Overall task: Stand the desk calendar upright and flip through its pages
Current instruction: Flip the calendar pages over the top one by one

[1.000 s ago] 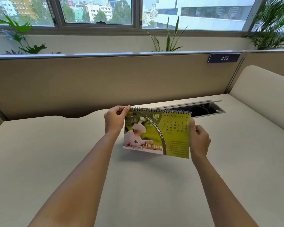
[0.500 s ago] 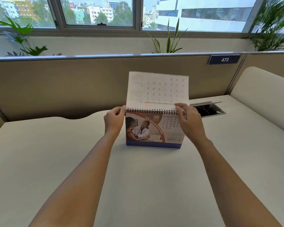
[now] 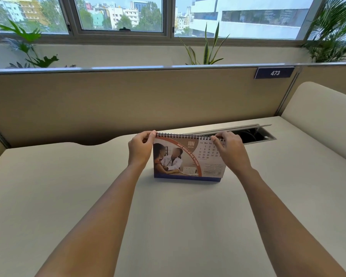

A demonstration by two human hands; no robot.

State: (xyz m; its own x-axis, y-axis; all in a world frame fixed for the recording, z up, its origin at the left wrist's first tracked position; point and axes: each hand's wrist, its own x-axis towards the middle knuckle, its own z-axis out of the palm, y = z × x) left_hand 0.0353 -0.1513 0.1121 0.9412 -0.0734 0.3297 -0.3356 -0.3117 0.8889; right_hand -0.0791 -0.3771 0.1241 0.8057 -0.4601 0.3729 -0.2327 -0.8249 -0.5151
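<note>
The desk calendar [image 3: 180, 160] stands upright on the cream desk [image 3: 168, 226], its spiral binding on top. The page facing me reads JUN 2026, with a brown band, a photo of two people and a date grid. My left hand [image 3: 140, 148] pinches the binding's left end. At the binding's right end my right hand [image 3: 231, 150] holds the top edge with its fingertips and covers the right part of the date grid. The earlier pages hang out of sight behind the calendar.
An open cable tray [image 3: 248, 134] with a raised metal flap lies just behind the calendar, to the right. A tan partition [image 3: 108, 104] with a 473 tag [image 3: 275, 73] closes the back. A rounded cream panel [image 3: 324, 124] borders the right side.
The green MAY page was lifted up and turned over the binding to the back, and JUN now shows. My right hand went from the page's right edge up to the binding.
</note>
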